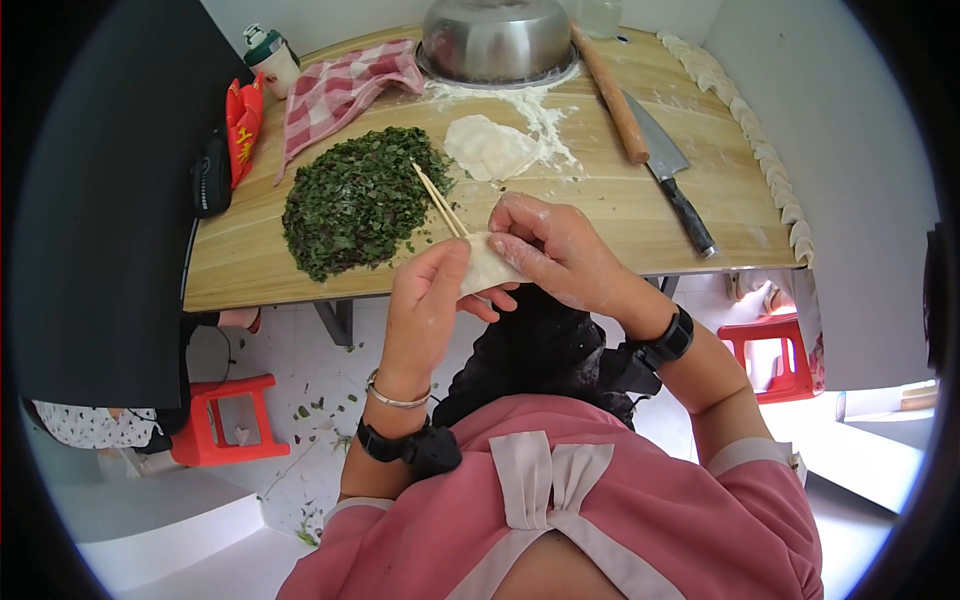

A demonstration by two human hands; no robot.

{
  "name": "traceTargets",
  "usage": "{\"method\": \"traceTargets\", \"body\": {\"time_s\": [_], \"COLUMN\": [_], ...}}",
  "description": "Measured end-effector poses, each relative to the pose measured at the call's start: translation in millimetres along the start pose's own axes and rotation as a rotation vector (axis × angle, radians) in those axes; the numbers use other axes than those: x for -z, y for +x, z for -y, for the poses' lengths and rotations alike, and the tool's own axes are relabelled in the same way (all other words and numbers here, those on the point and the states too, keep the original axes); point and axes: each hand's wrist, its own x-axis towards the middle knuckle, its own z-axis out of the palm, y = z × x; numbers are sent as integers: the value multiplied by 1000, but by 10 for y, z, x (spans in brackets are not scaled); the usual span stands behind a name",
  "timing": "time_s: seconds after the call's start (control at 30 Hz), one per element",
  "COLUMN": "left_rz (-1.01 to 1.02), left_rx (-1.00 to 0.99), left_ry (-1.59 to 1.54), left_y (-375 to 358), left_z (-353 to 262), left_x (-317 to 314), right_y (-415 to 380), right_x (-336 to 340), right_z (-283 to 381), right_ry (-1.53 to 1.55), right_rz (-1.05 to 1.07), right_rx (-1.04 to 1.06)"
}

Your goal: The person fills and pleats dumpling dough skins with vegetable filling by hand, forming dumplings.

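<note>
Between my two hands, just off the table's front edge, is a pale folded dough wrapper (486, 268). My left hand (432, 285) grips its left side, thumb on top and fingers beneath. The thumb and fingers of my right hand (560, 250) pinch its upper right edge. Whether filling is inside cannot be seen. A pair of wooden chopsticks (437, 196) lies just behind the wrapper, tips at the heap of chopped greens (360, 195). Flat dough wrappers (488, 148) lie on floury wood beyond my hands.
On the wooden table (600, 220) are a steel basin (497, 40), a rolling pin (612, 95), a knife (672, 165), a checkered cloth (345, 90), a red packet (243, 130) and a bottle (270, 62). Folded dumplings (765, 150) line the right edge. Red stools (228, 420) stand below.
</note>
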Motion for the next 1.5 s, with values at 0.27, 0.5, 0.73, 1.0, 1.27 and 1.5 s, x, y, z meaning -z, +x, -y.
{"method": "traceTargets", "body": {"time_s": [0.27, 0.5, 0.73, 1.0, 1.27, 1.5], "left_rz": [-11, -50, -61, -113, 73, -57], "left_rx": [25, -29, -2, -87, 29, -41], "left_ry": [-135, 80, -101, 156, -98, -62], "left_y": [14, 25, -22, -28, -15, -6], "left_z": [-25, 28, 13, 68, 45, 79], "left_x": [28, 24, 49, 81, 106, 76], "right_y": [2, -25, -44, -47, 0, -36], "right_x": [58, 28, 12, 9, 85, 60], "right_z": [-62, 35, 28, 25, 64, 63], "right_ry": [-28, 222, 271, 298, 276, 473], "right_rz": [-86, -39, -142, -151, 15, 0], "right_rx": [1, -120, -113, -112, -24, -165]}}
